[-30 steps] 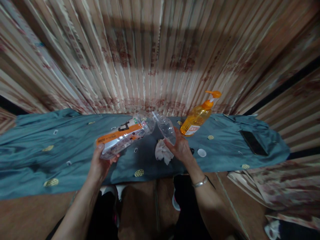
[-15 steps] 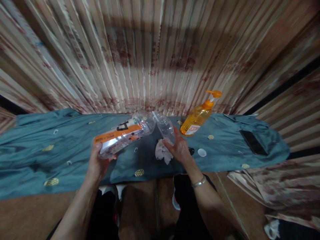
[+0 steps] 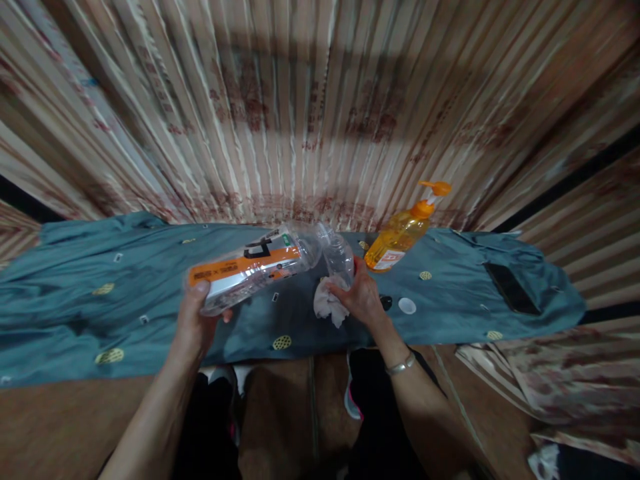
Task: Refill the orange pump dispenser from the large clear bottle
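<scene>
My left hand [image 3: 197,317] is closed round the base of a large clear plastic bottle [image 3: 250,270] with an orange and white label. The bottle is tipped, its neck pointing right and slightly up. In my right hand [image 3: 363,293] is a smaller clear plastic bottle [image 3: 337,253], tilted with its neck up and to the left. The two bottle mouths meet or nearly meet; whether they touch I cannot tell. Below the small bottle, a crumpled white tissue [image 3: 330,303] lies by my right thumb. Any liquid inside the clear bottles is hard to make out.
An orange pump bottle [image 3: 400,237] stands right of my right hand. Near my wrist lie a white round cap [image 3: 407,305] and a small black object [image 3: 386,302]. A dark phone [image 3: 511,288] rests at the right on the green cloth [image 3: 150,267]. Behind hangs a striped curtain [image 3: 310,100].
The large bottle has shifted slightly right with its neck closer to the small bottle's mouth. The whole view has moved a little. Both hands keep their holds.
</scene>
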The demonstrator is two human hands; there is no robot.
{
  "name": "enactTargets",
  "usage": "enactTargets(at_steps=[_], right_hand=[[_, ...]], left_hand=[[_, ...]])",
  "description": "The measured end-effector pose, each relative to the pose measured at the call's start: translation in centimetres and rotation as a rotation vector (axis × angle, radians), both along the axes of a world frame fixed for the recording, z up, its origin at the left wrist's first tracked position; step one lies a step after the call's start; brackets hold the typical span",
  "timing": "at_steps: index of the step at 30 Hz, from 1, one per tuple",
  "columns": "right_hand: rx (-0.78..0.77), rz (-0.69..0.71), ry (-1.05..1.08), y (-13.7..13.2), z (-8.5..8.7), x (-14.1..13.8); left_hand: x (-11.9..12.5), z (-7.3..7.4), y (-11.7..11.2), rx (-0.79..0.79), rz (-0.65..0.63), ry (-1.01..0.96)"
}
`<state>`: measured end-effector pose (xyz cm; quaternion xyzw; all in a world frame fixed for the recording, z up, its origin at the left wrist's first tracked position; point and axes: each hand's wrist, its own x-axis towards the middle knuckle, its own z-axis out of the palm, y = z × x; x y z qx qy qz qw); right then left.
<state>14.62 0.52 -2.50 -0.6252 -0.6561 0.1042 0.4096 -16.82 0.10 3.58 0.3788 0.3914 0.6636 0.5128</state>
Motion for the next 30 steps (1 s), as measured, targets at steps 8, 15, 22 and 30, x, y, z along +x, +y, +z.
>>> enactTargets(at_steps=[8,15,22,30], right_hand=[[0.054,0.129,0.071,0.4,0.4,0.7],[0.031,0.106,0.088,0.8,0.3,1.2],[0.027,0.095,0.106,0.5,0.1,1.2],[-0.033,0.085,0.084,0.1,0.3,1.2]], left_hand=[[0.3,0.0,0.8,-0.047,0.006,0.031],[0.5,0.9,2.1,-0.045,-0.005,0.039],[1.3,0.5,2.2,-0.033,-0.001,0.011],[0.9,1.8,1.4,0.016,0.034,0.032]])
